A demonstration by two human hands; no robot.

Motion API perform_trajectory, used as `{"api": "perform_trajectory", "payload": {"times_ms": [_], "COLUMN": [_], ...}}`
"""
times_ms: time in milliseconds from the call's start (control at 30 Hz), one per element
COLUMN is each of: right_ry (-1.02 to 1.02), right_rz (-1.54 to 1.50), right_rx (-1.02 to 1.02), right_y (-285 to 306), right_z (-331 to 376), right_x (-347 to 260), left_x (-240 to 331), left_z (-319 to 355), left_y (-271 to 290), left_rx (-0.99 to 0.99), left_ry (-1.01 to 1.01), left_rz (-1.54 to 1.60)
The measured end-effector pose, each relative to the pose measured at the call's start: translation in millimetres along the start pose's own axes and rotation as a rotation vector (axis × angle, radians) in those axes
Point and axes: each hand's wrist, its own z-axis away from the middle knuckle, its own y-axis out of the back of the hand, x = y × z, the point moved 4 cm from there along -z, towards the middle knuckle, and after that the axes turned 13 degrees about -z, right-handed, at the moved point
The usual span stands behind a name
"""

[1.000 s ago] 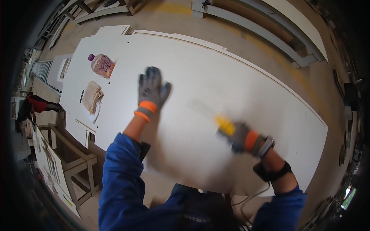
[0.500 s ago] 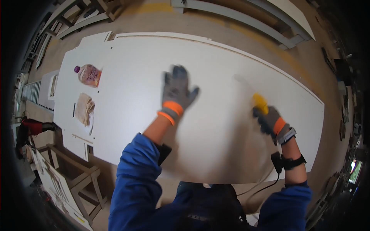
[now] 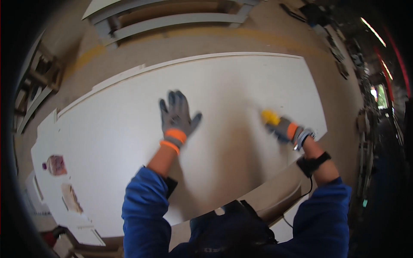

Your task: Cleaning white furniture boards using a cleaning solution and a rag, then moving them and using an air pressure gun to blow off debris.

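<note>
A large white panel (image 3: 129, 142) lies across in front of me. Over its middle my left hand (image 3: 175, 116), in a grey glove with dark fingertips and an orange cuff, has its fingers spread and holds nothing; whether it touches the surface I cannot tell. Farther right, my right hand (image 3: 282, 128), gloved alike, is wrapped round a yellow tool (image 3: 270, 117). Blur hides the tool's front end, so its exact kind does not show. The tool points left and away, over the panel.
At the panel's left end are a bottle (image 3: 56, 165) with a purple cap and a folded beige cloth (image 3: 71, 198). A long grey bench frame (image 3: 180, 25) stands beyond the far edge. Wooden supports (image 3: 43, 73) stand at far left. A cable (image 3: 297, 194) hangs near my right forearm.
My view has swung to the right, so the panel, bottle and cloth appear lower and farther left. Both hands keep their grip and pose, the right still round the yellow tool.
</note>
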Motion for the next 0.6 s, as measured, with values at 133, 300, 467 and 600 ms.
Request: {"api": "perform_trajectory", "payload": {"times_ms": [133,300,467,600], "right_ry": [-0.006,-0.137,-0.102,-0.106], "right_rz": [-0.168,-0.108,-0.089,-0.271], "right_rx": [0.194,0.086,0.265,0.360], "right_y": [66.2,87.3,125.0,121.0], "right_z": [52.9,104.8,118.8,145.5], "right_x": [36.7,108.4,239.4,271.8], "left_x": [87.2,97.3,216.9,273.1], "left_z": [30.3,9.8,53.9,113.5], "left_y": [34.5,22.1,8.8,18.4], "left_rx": [0.098,0.067,0.069,0.113], "left_ry": [-0.379,-0.110,-0.462,-0.774], "left_rz": [0.179,0.116,0.034,0.158]}}
